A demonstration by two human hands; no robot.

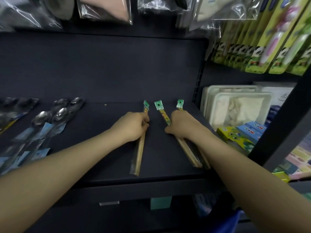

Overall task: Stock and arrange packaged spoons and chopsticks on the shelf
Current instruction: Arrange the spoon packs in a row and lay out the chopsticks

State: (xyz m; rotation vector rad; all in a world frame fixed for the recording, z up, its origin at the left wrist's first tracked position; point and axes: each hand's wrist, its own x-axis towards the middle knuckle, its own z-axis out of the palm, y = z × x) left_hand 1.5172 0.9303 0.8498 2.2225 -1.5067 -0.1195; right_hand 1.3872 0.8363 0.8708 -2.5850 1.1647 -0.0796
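Note:
Three packs of wooden chopsticks with green header cards lie on the dark shelf. My left hand is closed on the left chopstick pack, which points toward the back wall. My right hand presses down on the other two chopstick packs, their green tops fanned apart beyond my fingers. Several packaged metal spoons lie at the left end of the shelf, bowls toward the back.
White plastic trays and small colourful boxes fill the neighbouring shelf on the right. Green carded packs hang above them. Clear bagged goods hang over the shelf. A black upright stands at the right.

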